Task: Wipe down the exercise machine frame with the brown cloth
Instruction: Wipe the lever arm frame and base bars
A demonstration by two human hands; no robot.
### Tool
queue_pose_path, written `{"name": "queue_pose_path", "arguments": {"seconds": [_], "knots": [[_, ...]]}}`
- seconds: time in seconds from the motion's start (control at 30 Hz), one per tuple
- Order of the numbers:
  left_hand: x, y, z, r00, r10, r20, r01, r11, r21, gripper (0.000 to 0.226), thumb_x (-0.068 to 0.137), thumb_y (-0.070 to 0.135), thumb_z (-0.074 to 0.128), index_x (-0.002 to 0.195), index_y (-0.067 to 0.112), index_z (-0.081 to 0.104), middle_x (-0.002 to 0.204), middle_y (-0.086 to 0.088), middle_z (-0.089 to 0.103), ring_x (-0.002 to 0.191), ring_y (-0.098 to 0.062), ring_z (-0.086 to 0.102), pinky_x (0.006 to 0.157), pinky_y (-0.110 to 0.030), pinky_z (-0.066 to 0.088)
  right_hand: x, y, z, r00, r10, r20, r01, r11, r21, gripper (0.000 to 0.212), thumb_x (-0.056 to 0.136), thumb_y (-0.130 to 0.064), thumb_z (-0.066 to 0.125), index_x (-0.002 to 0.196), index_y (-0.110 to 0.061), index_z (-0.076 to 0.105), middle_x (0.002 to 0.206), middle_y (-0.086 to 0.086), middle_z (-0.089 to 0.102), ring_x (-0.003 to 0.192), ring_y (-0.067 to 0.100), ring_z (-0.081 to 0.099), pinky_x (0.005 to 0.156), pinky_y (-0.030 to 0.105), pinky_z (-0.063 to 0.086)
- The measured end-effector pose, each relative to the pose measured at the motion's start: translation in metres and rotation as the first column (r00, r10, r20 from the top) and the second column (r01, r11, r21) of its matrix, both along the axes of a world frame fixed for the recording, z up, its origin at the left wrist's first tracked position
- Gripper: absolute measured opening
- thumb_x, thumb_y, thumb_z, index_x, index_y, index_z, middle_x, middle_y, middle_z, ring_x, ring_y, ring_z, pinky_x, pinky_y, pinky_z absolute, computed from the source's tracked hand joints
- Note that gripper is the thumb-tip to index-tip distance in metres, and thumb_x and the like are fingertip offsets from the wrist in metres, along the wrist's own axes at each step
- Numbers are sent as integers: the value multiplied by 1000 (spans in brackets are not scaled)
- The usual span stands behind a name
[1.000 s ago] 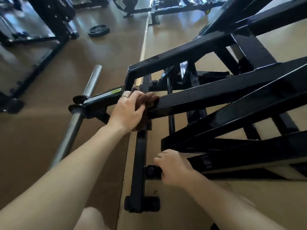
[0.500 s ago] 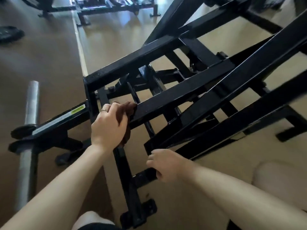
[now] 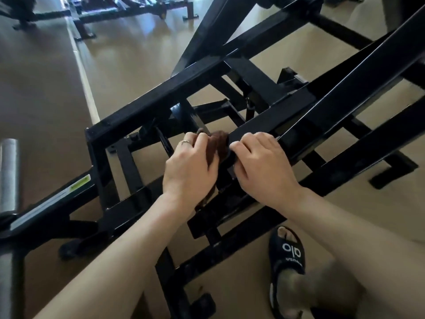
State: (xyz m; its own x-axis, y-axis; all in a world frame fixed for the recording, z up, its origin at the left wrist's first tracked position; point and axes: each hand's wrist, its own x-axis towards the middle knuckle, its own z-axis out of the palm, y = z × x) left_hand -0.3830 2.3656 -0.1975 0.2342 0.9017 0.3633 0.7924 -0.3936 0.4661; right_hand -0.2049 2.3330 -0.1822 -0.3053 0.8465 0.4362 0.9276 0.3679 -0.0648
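A person's two hands meet at a sloping black bar of the exercise machine frame (image 3: pixel 271 118), seen from a head-worn camera looking down. The left hand (image 3: pixel 193 166), a ring (image 3: pixel 185 142) on one finger, curls its fingers around the brown cloth (image 3: pixel 217 143) and holds it against the bar. The cloth bunches between the two hands, and a strip of it hangs below the left wrist. Just to the right, the right hand (image 3: pixel 264 164) grips the same bar, fingers curled over its upper edge and its fingertips just beside the cloth; whether they also pinch the cloth cannot be told. The hands sit close together, nearly touching.

More black beams of the frame cross above, below and to the right of the hands. Well to the left of the left hand, a silver weight sleeve (image 3: pixel 8 173) juts up from an arm bearing a white and green label (image 3: pixel 53 199). Below the right forearm, a foot in a black slide sandal (image 3: pixel 286 261) with white lettering stands on the tan floor (image 3: pixel 46 93). Far beyond the hands, other dark gym equipment (image 3: pixel 128 12) lines the floor.
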Motion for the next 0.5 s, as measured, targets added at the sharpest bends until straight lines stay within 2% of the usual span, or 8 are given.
{"name": "queue_pose_path", "arguments": {"seconds": [0.1, 0.17, 0.27, 0.33, 0.43, 0.5], "knots": [[14, 11, 4, 999, -40, 11, 40, 999, 6, 32, 99, 38, 50, 121, 16, 57, 111, -3, 57, 88, -22, 61, 65, -45, 60, 6, 13, 11, 999, -3, -52, 0, 999, -48, 31, 83, -16, 42, 103, -10, 64, 90, 4, 59, 87, 25, 53, 92, 38, 43], [3, 7, 1, 995, -88, 47, 88, 996, 1, 30, 100, 37, 51, 123, 18, 57, 115, -2, 56, 88, -19, 61, 65, -42, 60, 10, 18, 13, 994, 1, -108, -6, 999, -51, 30, 82, -17, 44, 103, -11, 65, 90, 3, 58, 87, 23, 52, 91, 37, 44], [-29, -10, -8, 991, -107, 83, 109, 994, -18, 30, 102, 36, 51, 127, 21, 57, 125, 0, 55, 92, -18, 63, 66, -41, 62, 16, 13, 4, 998, 61, -13, -61, 998, 4, 28, 81, -13, 53, 105, -9, 66, 93, 6, 61, 89, 27, 56, 95, 43, 47], [-64, -24, -19, 994, -75, 85, 80, 995, -58, 30, 103, 38, 51, 128, 23, 57, 126, 4, 54, 92, -16, 64, 65, -40, 62, 18, 10, -6, 989, 123, 76, -127, 990, 53, 31, 83, -12, 52, 110, -9, 66, 96, 8, 63, 90, 29, 58, 96, 45, 48], [-126, -48, -32, 996, -6, 86, 19, 989, -147, 34, 99, 35, 51, 128, 20, 60, 124, 4, 54, 90, -15, 65, 67, -40, 63, 17, 13, -17, 975, 189, 120, -203, 972, 117, 30, 90, -14, 45, 112, -8, 65, 95, 8, 64, 83, 28, 58, 87, 45, 50], [-149, -57, -34, 995, 9, 96, 9, 984, -179, 32, 97, 31, 53, 124, 16, 63, 118, 3, 56, 90, -12, 65, 69, -40, 62, 14, 13, -20, 976, 193, 104, -205, 972, 115, 26, 93, -17, 47, 111, -9, 65, 93, 7, 63, 76, 26, 58, 79, 43, 52]]}}
